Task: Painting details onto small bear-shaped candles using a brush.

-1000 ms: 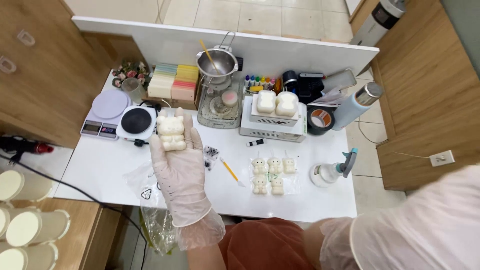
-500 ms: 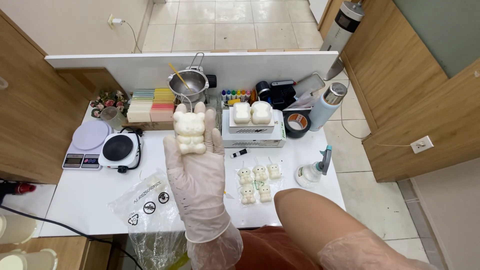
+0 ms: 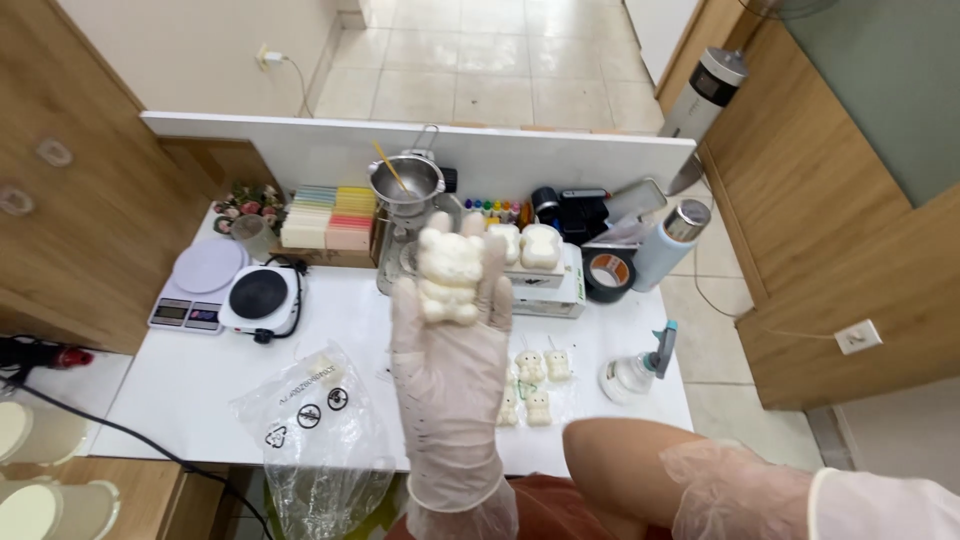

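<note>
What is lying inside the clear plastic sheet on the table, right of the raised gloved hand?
Inside the clear plastic sheet lie small white bear figures, four visible. The raised left hand, holding a larger white bear, covers the sheet's left part, so more may be hidden there.

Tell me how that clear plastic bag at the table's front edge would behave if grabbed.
The clear plastic bag is crumpled and droops over the white table edge, so it is probably floppy and very light. Its thin glossy film would likely slide or crinkle rather than hold shape.
</note>
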